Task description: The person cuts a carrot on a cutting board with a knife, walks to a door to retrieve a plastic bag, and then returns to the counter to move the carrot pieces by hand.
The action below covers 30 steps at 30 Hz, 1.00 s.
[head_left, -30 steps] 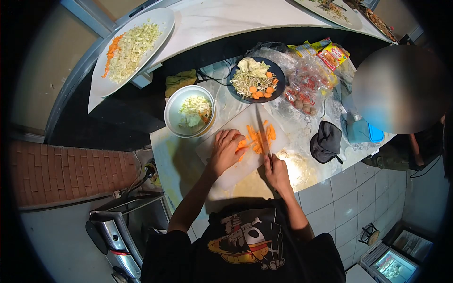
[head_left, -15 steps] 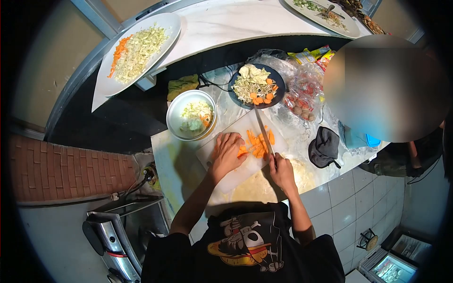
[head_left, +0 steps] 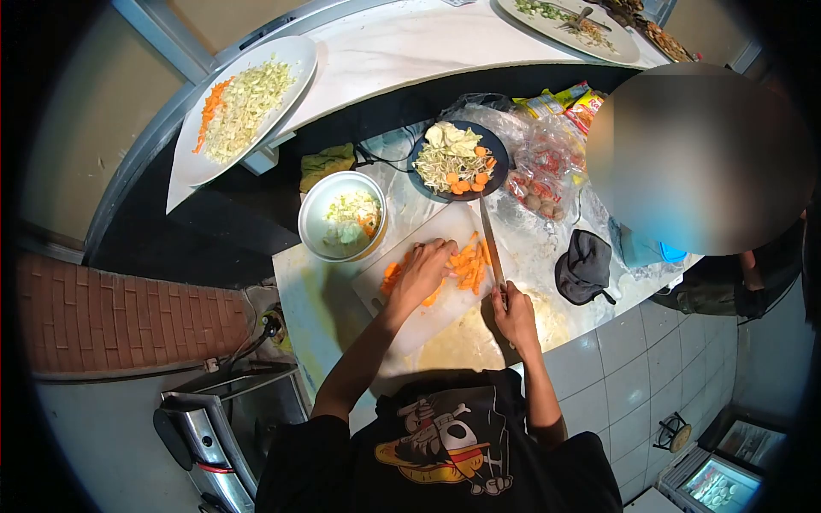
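Observation:
On a white cutting board point(head_left: 416, 330) lie orange carrot pieces point(head_left: 468, 267), cut into sticks. My left hand point(head_left: 428, 269) rests over the carrots, its fingers bent and pressed together on them; what is under the fingertips is hidden. In my right hand point(head_left: 515, 318) is the handle of a long knife point(head_left: 492, 239), whose blade points away from me, just right of the carrot sticks. Past the board stands a dark plate point(head_left: 494, 175) with bean sprouts, cabbage and carrot slices. A white bowl point(head_left: 314, 214) of chopped vegetables is at the left.
A large white plate point(head_left: 295, 61) with shredded cabbage and carrot sits on the raised counter, another plate point(head_left: 627, 53) farther right. Plastic bags point(head_left: 547, 162), a black cap point(head_left: 585, 267) and a blue container point(head_left: 641, 248) lie at the right. A person with a blurred head stands there.
My left hand has moved right and slightly away from me over the carrots. The knife blade has shifted right, off the carrot sticks. The view has shifted slightly.

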{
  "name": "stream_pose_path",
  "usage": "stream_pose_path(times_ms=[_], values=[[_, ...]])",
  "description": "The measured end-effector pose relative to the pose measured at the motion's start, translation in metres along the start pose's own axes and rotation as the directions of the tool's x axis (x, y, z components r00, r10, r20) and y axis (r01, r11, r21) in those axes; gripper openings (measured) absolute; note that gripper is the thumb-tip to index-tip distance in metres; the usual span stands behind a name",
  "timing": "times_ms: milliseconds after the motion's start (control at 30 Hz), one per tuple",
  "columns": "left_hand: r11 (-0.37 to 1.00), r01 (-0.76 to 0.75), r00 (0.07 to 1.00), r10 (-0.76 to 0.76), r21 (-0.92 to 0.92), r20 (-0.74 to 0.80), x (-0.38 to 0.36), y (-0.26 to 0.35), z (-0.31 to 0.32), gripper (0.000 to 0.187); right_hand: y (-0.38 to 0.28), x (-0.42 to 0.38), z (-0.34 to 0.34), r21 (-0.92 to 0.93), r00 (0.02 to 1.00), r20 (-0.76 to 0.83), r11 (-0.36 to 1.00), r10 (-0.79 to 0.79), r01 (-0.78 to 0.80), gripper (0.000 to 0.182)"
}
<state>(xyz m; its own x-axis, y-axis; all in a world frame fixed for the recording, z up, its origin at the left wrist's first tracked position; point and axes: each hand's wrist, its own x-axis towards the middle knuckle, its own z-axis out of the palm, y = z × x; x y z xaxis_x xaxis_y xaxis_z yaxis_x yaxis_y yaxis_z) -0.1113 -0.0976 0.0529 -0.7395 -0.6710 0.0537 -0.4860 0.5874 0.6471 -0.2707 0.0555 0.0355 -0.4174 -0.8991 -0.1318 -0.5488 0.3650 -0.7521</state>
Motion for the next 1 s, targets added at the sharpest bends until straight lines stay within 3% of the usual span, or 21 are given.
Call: stream_pose_path(times_ms=[33, 167, 233, 267, 367, 433, 567, 633, 867, 967, 1000], values=[[0.998, -0.003, 1.0, 0.004, -0.069, 0.006, 0.001, -0.002, 0.002, 0.032, 0.002, 0.0, 0.0, 0.002, 1.0, -0.002, 1.0, 0.004, -0.004, 0.022], [0.998, -0.04, 0.999, 0.04, -0.051, -0.006, 0.006, -0.002, 0.002, 0.032, 0.004, -0.001, -0.002, -0.015, 1.0, -0.021, 1.0, -0.002, 0.001, 0.02], [0.982, 0.126, 0.991, -0.118, -0.137, 0.07, 0.005, 0.007, -0.008, 0.035, 0.005, 0.0, -0.003, -0.02, 1.0, -0.024, 1.0, 0.004, -0.004, 0.019], [0.982, 0.127, 0.99, -0.118, -0.136, 0.07, 0.004, 0.006, -0.007, 0.035, 0.006, 0.0, -0.004, -0.021, 1.0, -0.027, 1.0, -0.009, 0.009, 0.019], [0.991, 0.136, 0.991, -0.136, -0.016, -0.014, -0.002, 0.007, -0.006, 0.041, 0.01, -0.002, 0.0, -0.016, 0.998, -0.054, 0.999, -0.039, 0.038, 0.019], [0.997, 0.02, 0.999, -0.017, 0.08, -0.049, -0.002, 0.015, -0.007, 0.046, 0.006, -0.001, 0.001, -0.011, 0.995, -0.081, 0.998, -0.062, 0.061, 0.02], [0.994, -0.014, 1.0, 0.013, 0.105, 0.004, 0.009, 0.003, -0.001, 0.047, -0.01, -0.004, -0.005, -0.054, 0.999, 0.036, 0.998, 0.015, -0.013, 0.021], [0.993, 0.0, 0.993, 0.014, -0.121, 0.118, 0.019, -0.009, -0.001, 0.043, -0.005, -0.002, -0.002, -0.044, 1.0, 0.018, 0.999, 0.022, -0.021, 0.021], [0.983, -0.129, 0.986, 0.141, -0.128, 0.091, 0.031, -0.014, 0.006, 0.033, -0.008, 0.003, -0.005, 0.066, 0.999, -0.024, 0.997, 0.036, -0.034, 0.023], [0.991, -0.115, 0.986, 0.123, -0.072, 0.116, 0.029, -0.01, 0.001, 0.04, -0.008, 0.004, -0.008, 0.056, 1.0, -0.015, 0.998, 0.021, -0.02, 0.023], [0.984, -0.007, 0.988, 0.033, -0.176, 0.148, 0.024, -0.002, -0.006, 0.049, -0.005, 0.003, -0.01, 0.066, 1.0, -0.023, 0.998, 0.012, -0.01, 0.024]])
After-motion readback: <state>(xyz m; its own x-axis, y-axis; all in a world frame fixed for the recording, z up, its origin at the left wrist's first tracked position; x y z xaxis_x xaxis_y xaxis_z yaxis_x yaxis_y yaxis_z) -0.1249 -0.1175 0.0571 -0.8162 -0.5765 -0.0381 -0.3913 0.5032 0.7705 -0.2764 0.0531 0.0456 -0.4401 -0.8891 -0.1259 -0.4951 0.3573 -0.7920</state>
